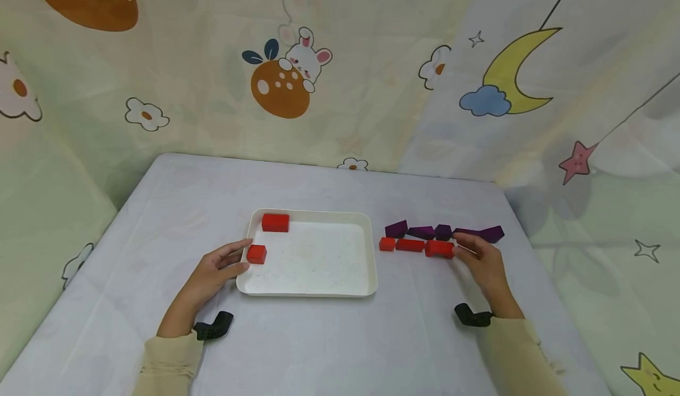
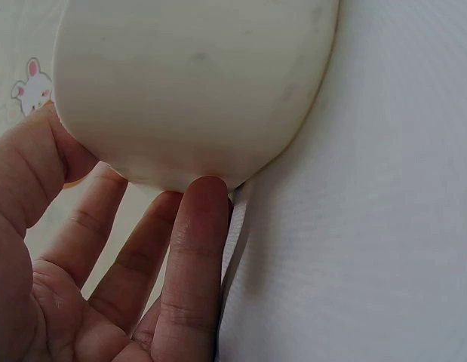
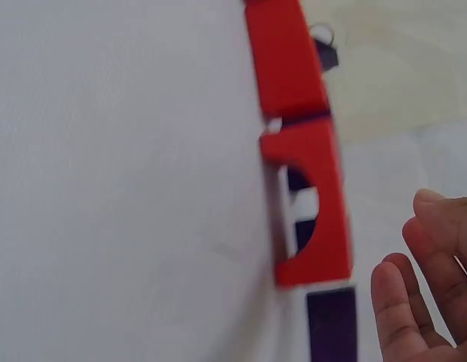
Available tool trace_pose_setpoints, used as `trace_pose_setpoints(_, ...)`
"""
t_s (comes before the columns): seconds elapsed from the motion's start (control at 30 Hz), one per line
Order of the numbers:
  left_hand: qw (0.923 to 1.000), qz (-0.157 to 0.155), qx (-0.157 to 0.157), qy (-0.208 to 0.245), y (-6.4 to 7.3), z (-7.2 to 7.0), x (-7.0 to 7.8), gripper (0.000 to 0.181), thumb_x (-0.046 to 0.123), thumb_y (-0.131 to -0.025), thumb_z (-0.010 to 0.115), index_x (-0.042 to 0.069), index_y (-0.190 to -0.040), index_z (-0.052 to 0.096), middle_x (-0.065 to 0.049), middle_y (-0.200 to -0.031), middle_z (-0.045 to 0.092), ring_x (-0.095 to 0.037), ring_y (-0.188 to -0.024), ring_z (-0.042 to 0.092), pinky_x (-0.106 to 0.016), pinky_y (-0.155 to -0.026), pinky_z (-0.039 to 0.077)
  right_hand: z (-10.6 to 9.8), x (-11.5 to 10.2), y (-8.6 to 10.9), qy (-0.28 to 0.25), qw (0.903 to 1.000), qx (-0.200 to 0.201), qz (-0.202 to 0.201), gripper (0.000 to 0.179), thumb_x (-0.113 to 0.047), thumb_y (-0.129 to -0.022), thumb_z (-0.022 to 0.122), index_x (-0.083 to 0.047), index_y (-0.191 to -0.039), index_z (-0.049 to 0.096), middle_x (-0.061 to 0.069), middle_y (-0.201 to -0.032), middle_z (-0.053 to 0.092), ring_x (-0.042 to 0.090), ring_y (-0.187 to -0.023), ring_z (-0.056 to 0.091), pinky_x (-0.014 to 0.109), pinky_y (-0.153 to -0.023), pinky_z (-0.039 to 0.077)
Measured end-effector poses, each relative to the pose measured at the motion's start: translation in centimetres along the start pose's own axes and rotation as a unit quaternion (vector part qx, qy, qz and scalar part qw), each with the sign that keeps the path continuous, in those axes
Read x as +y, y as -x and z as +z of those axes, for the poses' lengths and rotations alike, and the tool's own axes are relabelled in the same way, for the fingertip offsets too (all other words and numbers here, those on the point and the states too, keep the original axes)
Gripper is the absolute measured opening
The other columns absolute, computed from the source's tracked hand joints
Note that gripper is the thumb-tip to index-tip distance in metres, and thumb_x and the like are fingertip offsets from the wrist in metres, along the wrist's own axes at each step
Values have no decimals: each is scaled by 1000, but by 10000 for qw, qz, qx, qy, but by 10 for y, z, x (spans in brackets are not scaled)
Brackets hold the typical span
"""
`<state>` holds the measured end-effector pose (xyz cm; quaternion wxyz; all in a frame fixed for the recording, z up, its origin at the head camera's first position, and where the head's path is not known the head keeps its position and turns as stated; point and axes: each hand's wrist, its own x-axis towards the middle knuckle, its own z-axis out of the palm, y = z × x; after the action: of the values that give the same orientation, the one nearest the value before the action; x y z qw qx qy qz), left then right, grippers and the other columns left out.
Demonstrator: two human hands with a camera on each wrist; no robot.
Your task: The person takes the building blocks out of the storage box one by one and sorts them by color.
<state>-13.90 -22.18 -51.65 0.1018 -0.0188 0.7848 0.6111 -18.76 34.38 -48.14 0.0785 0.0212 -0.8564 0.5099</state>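
A white tray (image 1: pixel 313 294) lies on the table with two red blocks in it, a longer one (image 1: pixel 275 222) at its far left corner and a smaller one (image 1: pixel 256 254) by its left rim. My left hand (image 1: pixel 219 266) holds the left edge, its thumb at the rim and fingertips against the outer wall of the tray (image 2: pixel 195 98). My right hand (image 1: pixel 482 261) is at the right end of a row of red blocks, beside the endmost one (image 1: pixel 439 249). In the right wrist view its loosely bent fingers stand apart from a red block with a round notch (image 3: pixel 333 204).
Behind the red row runs a line of purple blocks (image 1: pixel 421 232) of odd shapes. A small red block (image 1: pixel 386 244) and a long one (image 1: pixel 410 245) make up the row's left part. White cloth covers the table (image 1: pixel 319 349), and a printed curtain (image 1: pixel 366 59) hangs behind it.
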Motion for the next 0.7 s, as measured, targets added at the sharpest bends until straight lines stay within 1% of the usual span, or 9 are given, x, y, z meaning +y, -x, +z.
trace_pose_setpoints(0.07,10000,2,7,2,1,-1,0,63,17,-105,72,6,-162,49,-24,-168,41,-46,-150,45,-16,-96,51,7,-10,0,-236,9996,24,-151,36,8,-100,71,16,-135,64,11,-132,73,-11,-109,65,8,-89,54)
trace_pose_setpoints(0.17,10000,-19,22,-19,2,-1,1,63,18,-105,71,7,-162,49,-24,-168,41,-45,-150,45,-18,-97,52,20,-27,-2,-505,9982,-148,-282,35,6,-101,72,15,-133,65,-9,-123,75,-4,-110,67,10,-90,55)
trace_pose_setpoints(0.23,10000,-34,37,-47,2,-1,1,63,18,-105,71,7,-162,49,-24,-168,41,-45,-149,45,-22,-100,53,30,-39,-4,-618,9971,-317,-319,34,3,-101,72,14,-133,66,-14,-120,74,0,-111,68,11,-91,55)
trace_pose_setpoints(0.27,10000,-39,43,-57,2,-1,1,62,18,-105,71,7,-162,49,-24,-168,41,-45,-149,45,-25,-102,54,36,-45,-5,-656,9965,-404,-310,35,1,-102,72,13,-134,66,-13,-120,74,2,-112,68,11,-92,55)
trace_pose_setpoints(0.33,9999,-43,50,-77,2,-1,1,62,19,-105,71,8,-162,50,-24,-168,41,-45,-149,45,-32,-106,54,48,-56,-8,-776,9950,-569,-277,35,0,-103,72,12,-135,66,-4,-124,74,5,-112,68,12,-94,55)
trace_pose_setpoints(0.43,9999,-33,39,-88,1,-2,1,62,19,-105,71,8,-162,50,-24,-168,41,-45,-150,45,-43,-111,53,69,-70,-14,-896,9922,-836,-250,36,0,-102,72,11,-136,65,18,-134,71,8,-115,68,14,-96,55)
trace_pose_setpoints(0.5,10000,-26,31,-91,0,-2,1,62,19,-105,71,8,-162,50,-24,-168,41,-46,-150,45,-48,-113,52,85,-77,-18,-972,9896,-1021,-273,36,1,-102,71,11,-136,65,28,-137,67,16,-118,69,15,-96,55)
trace_pose_setpoints(0.63,9999,-36,18,-103,-1,-1,-1,62,20,-104,72,9,-162,51,-24,-168,42,-46,-149,46,-53,-113,52,113,-88,-25,-1027,9844,-1371,-409,36,4,-101,72,12,-135,65,32,-138,66,38,-126,66,17,-97,56)
trace_pose_setpoints(0.7,9999,-60,25,-105,0,-1,-1,62,21,-104,72,10,-162,51,-23,-167,43,-46,-149,46,-53,-113,52,126,-94,-29,-996,9821,-1524,-494,36,5,-100,72,12,-134,66,31,-136,67,45,-127,64,17,-97,56)
